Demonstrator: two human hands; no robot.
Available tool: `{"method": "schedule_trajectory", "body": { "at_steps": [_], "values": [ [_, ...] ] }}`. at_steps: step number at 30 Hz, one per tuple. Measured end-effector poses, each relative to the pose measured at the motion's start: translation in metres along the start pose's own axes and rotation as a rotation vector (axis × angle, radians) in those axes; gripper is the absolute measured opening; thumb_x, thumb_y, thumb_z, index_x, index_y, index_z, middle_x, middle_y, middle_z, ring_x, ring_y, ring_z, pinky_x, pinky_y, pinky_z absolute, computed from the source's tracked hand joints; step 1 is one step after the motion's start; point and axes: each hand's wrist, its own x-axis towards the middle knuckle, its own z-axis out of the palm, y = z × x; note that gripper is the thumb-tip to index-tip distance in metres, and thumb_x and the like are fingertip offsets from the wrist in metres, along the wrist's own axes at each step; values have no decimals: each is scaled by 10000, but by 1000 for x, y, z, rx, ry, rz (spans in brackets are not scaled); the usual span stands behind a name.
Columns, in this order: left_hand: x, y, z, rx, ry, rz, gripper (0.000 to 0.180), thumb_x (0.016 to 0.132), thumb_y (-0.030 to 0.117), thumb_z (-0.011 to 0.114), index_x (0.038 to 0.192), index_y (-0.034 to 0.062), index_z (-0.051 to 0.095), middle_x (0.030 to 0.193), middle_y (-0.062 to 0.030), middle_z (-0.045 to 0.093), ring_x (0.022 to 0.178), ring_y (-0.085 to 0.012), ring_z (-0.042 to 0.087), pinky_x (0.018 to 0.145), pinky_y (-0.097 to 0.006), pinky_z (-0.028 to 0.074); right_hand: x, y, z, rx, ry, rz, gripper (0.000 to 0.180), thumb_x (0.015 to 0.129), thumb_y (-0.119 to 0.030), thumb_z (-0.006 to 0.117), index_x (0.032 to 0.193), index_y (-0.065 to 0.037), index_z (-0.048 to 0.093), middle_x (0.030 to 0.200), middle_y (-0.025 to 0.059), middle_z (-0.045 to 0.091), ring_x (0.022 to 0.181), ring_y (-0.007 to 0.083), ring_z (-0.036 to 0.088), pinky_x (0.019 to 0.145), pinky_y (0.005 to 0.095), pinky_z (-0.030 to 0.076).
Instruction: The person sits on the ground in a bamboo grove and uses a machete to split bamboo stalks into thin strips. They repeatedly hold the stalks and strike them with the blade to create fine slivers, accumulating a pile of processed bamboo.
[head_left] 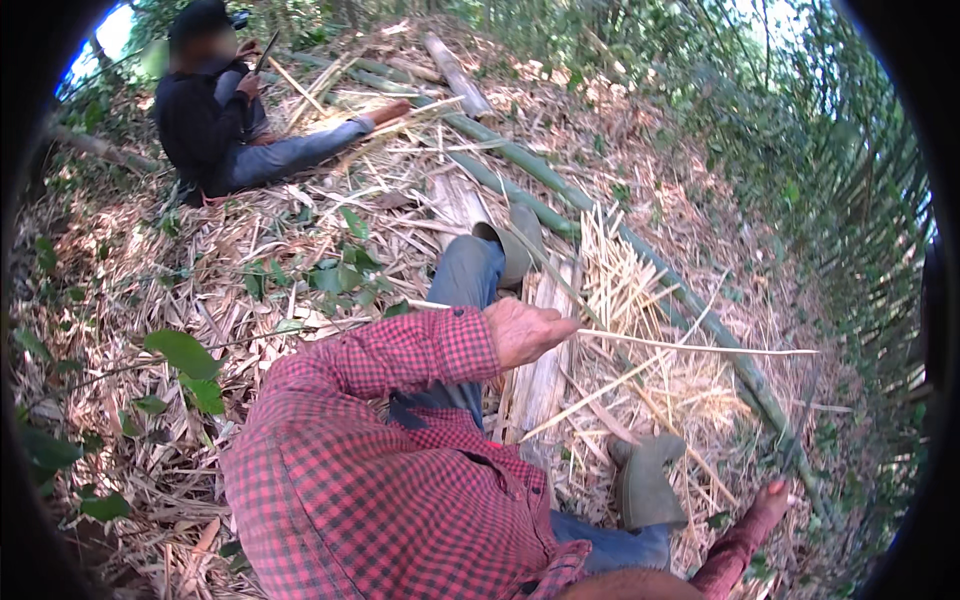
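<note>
The left hand (527,333) is curled round a pale strip (700,347), fingers drawn in against it, with little gap to be seen. Most of the strip runs out to the right of that hand, long, thin and nearly level; a shorter piece shows on the hand's left, above the checked sleeve (410,350). The right hand (768,503) is lower and well apart, reached out over the leaf litter; its fingers are too small and partly hidden, so I cannot tell how far they are spread or whether they have hold of anything.

Below the left hand lies a weathered board (540,355), and up and to the right of that hand is a heap of pale splints (622,270). A long green bamboo pole (547,177) slants from beyond the left hand down to near the right hand. There are 2 olive boots: the upper boot (522,245) is just above the left hand, the lower boot (647,482) to the left of the right hand. Far up and left of both hands, a co-worker (200,125) in a dark top sits on the ground, holding a thin dark tool (267,52). Green leaves (345,275) grow left of the left hand.
</note>
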Motion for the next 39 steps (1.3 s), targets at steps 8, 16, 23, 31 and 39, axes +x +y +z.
{"method": "schedule_trajectory", "body": {
  "at_steps": [8,16,23,31,39],
  "values": [
    [10,-4,2,167,-50,-65,242,803,156,483,1038,99,478,684,-60,534,595,-238,597,449,-357,466,-45,-121,-17,102,25,-76,511,700,-159,615,1190,-107,480,877,223,603,811,400,576,703,463,447],
    [1,-1,-16,209,-25,-5,271,795,153,488,1062,104,487,705,-46,514,602,-213,585,449,-337,470,-37,-153,18,100,-19,-141,476,691,-148,624,1148,-129,493,834,221,603,776,402,577,679,471,457],
    [13,-10,4,126,2,52,314,752,99,542,1065,84,515,721,-58,550,628,-236,602,485,-323,480,-54,-162,6,63,-120,-193,512,671,-260,633,1139,-94,512,896,218,608,835,383,583,735,448,465],
    [-38,-26,22,96,-106,-121,191,838,190,545,1002,102,586,834,-84,625,664,-278,608,528,-352,481,-50,-80,51,98,-217,195,448,668,-324,682,1002,-50,562,818,138,628,719,298,615,651,393,488],
    [-16,-62,122,-56,-191,-431,261,876,311,447,927,101,593,852,-132,622,780,-320,599,684,-429,466,-118,-192,-17,1279,-232,328,261,748,-92,666,971,-23,549,586,-23,481,421,58,410,370,196,333]
  ]
}}
